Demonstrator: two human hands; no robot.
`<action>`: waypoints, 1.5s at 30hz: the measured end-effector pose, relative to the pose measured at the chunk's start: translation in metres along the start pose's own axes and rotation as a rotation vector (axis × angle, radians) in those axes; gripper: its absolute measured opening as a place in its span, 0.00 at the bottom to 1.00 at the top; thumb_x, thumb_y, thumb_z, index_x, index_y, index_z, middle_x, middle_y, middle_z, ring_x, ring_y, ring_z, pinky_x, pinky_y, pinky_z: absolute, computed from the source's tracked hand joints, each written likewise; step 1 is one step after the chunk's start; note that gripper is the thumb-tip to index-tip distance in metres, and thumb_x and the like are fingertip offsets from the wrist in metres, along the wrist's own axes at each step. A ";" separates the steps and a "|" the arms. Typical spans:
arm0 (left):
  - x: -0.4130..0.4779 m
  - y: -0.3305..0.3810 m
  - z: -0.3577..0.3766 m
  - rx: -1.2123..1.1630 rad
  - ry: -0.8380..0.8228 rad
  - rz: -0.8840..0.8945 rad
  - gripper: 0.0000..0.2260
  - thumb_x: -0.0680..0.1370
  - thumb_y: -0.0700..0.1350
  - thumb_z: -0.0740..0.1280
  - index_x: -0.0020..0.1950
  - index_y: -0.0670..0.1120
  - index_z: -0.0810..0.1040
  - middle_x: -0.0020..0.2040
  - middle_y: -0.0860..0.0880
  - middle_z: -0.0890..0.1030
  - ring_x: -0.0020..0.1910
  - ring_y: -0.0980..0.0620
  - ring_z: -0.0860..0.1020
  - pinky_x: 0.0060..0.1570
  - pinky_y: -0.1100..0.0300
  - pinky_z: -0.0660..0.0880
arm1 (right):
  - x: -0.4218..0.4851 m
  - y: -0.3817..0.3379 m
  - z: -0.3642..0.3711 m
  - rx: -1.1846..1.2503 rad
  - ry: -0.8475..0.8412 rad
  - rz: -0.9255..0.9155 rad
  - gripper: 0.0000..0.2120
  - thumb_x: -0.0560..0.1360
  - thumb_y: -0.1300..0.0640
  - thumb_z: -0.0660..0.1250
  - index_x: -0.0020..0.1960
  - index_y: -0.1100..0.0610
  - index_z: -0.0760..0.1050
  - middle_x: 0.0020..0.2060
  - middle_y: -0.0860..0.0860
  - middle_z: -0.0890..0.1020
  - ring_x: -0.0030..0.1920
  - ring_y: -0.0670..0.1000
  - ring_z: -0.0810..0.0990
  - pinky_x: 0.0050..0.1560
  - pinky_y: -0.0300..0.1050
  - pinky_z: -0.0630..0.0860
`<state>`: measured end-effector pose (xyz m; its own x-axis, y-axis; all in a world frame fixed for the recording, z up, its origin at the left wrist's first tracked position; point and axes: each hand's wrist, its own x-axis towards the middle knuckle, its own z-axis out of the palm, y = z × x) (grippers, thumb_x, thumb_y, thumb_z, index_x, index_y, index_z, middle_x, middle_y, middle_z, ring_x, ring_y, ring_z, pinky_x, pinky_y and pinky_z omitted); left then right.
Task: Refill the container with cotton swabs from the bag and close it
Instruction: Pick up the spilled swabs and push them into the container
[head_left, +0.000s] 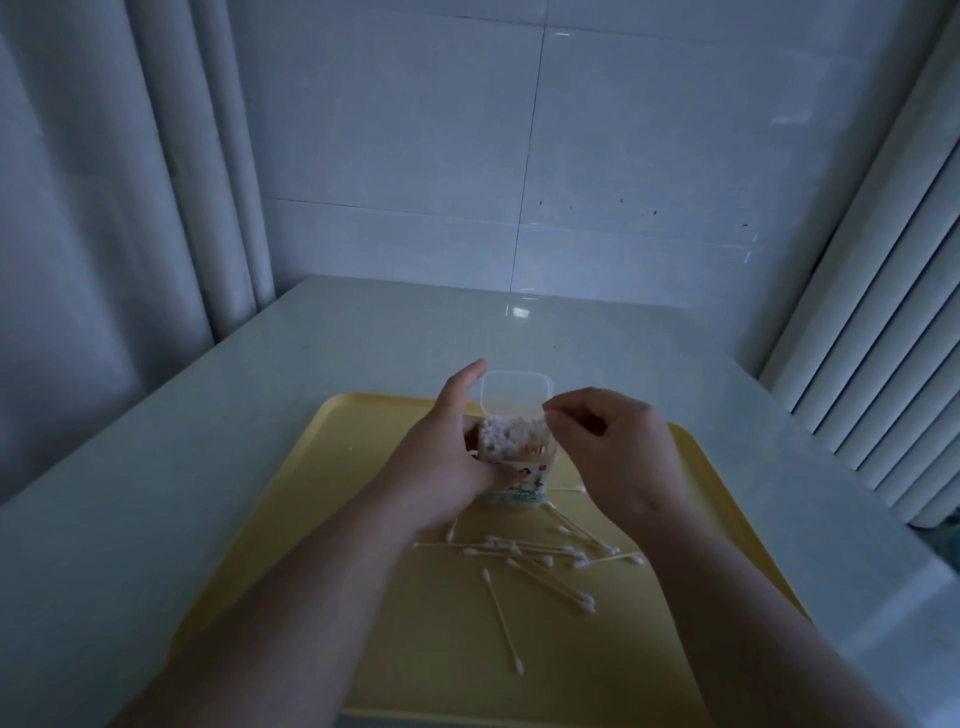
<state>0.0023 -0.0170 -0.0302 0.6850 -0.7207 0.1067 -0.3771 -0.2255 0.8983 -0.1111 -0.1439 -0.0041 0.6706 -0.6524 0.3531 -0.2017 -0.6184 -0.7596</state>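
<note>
A small clear container (514, 452) full of white-tipped cotton swabs stands on the yellow tray (322, 519). Its hinged clear lid (516, 393) stands open at the back. My left hand (447, 457) grips the container from the left, thumb up beside the lid. My right hand (605, 447) hovers at the container's right top corner, fingers curled with fingertips pinched together at the lid's edge; whether they hold a swab I cannot tell. Several loose cotton swabs (540, 556) lie scattered on the tray in front of the container. No bag is in view.
The tray lies on a pale countertop (260, 374) against a tiled wall (467, 156). Curtains hang at the left (104, 208), and a ribbed white panel (883, 312) stands at the right. One swab (501, 626) lies apart, nearer me.
</note>
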 end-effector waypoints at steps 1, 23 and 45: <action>0.000 -0.001 0.000 -0.004 0.002 -0.004 0.47 0.69 0.43 0.78 0.74 0.68 0.52 0.54 0.58 0.84 0.54 0.57 0.81 0.59 0.53 0.76 | 0.001 0.000 -0.004 0.011 0.018 0.026 0.06 0.74 0.57 0.67 0.44 0.47 0.82 0.37 0.40 0.82 0.37 0.38 0.78 0.33 0.29 0.70; -0.001 0.004 0.000 -0.182 0.107 -0.021 0.32 0.78 0.46 0.69 0.72 0.68 0.55 0.53 0.59 0.76 0.40 0.47 0.85 0.38 0.48 0.83 | 0.003 0.011 -0.014 -0.233 -0.255 0.235 0.10 0.70 0.60 0.69 0.36 0.46 0.78 0.38 0.46 0.83 0.43 0.49 0.81 0.46 0.45 0.78; -0.001 0.007 0.004 -0.527 0.049 0.063 0.26 0.80 0.39 0.65 0.64 0.69 0.65 0.60 0.48 0.77 0.54 0.52 0.82 0.55 0.50 0.80 | -0.001 0.005 -0.009 -0.271 -0.443 0.273 0.06 0.66 0.57 0.76 0.37 0.47 0.81 0.39 0.47 0.84 0.41 0.47 0.80 0.42 0.40 0.74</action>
<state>-0.0039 -0.0203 -0.0259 0.7044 -0.6878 0.1754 -0.0626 0.1860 0.9806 -0.1191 -0.1509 -0.0032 0.7912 -0.5947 -0.1424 -0.5456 -0.5815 -0.6035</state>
